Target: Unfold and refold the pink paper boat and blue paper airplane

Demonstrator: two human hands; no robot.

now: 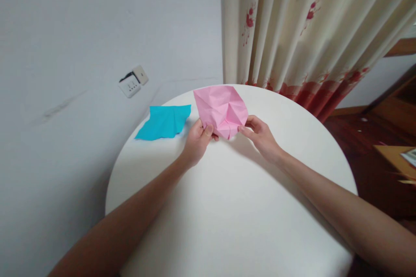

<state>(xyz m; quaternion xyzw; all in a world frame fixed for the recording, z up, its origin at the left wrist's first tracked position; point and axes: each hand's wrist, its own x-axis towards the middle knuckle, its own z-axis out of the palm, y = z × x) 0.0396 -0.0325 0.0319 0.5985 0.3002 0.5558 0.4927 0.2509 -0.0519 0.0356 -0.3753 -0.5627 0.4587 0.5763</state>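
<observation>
A creased sheet of pink paper (pixel 217 106) is held between my two hands over the far part of the round white table. My left hand (pixel 198 139) pinches its lower left edge, thumb on top and fingers underneath. At the lower right edge, my right hand (pixel 261 137) grips the sheet between thumb and fingers. Fold lines run across the pink paper and meet in a dent near its lower middle. To the left of my left hand, a blue sheet of paper (pixel 164 122) with creases and uneven edges lies on the table.
The round white table (pixel 227 207) stands close to a pale wall (pixel 107 17). A socket (pixel 130 86) is set in the wall at the left. A cream curtain (pixel 276 21) with red flowers hangs behind the table. Off to the right is a brown wooden item (pixel 394 160) above the dark floor.
</observation>
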